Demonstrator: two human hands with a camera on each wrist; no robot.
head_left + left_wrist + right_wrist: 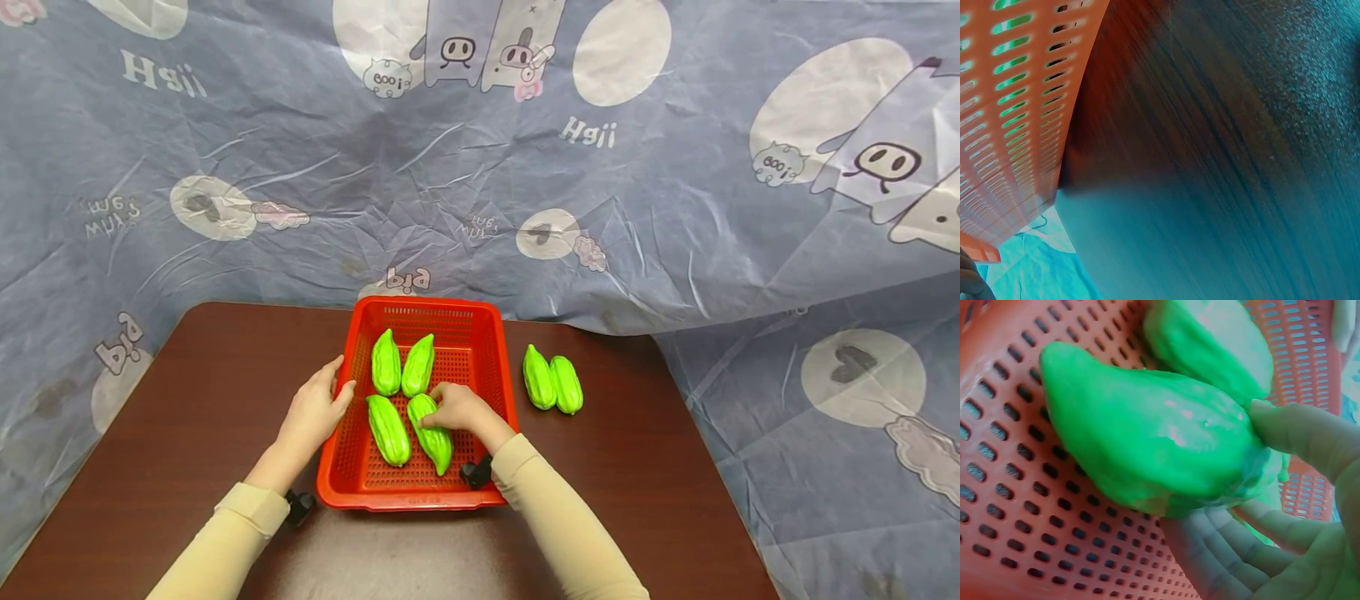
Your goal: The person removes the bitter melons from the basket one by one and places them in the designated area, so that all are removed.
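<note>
A red plastic basket (420, 500) with slotted walls stands on the table. Inside lie several bright green, ridged bitter melons, two at the back (386, 363) (417, 367) and one at the front left (389, 431). At the front right, my right hand (461, 408) pinches another bitter melon (1147, 434) by its far end, thumb on one side and fingers on the other. Its pointed end faces me, low over the basket floor. My left hand (315, 408) rests against the basket's left rim, fingers fairly straight; the left wrist view shows only a bit of it.
Two more bitter melons (538, 378) (566, 385) lie side by side on the brown table (637, 467), right of the basket. A grey-blue printed cloth (450, 167) hangs behind the table's back edge. Dark wrist devices (300, 507) sit at both cuffs.
</note>
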